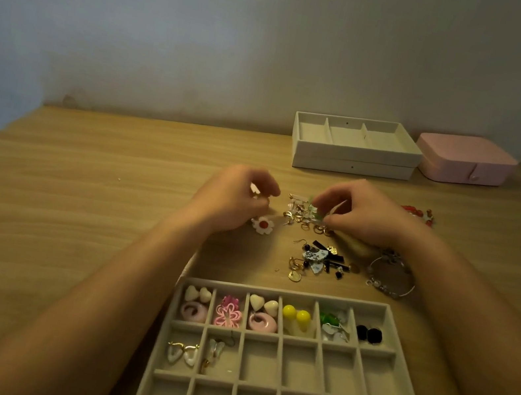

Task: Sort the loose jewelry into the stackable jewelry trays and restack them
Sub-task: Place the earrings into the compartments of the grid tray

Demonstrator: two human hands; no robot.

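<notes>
Woodgrain table [77, 200], velvety gridded tray [287, 292]

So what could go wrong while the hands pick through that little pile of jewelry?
1. The right hand pinches a green piece in the tangled gold pile; lifting it may drag other pieces along.
2. The beaded bracelet lies right by that hand's wrist, which could sweep it aside.
3. The white flower sits beside the left hand; a nudge could send it sliding.
</notes>
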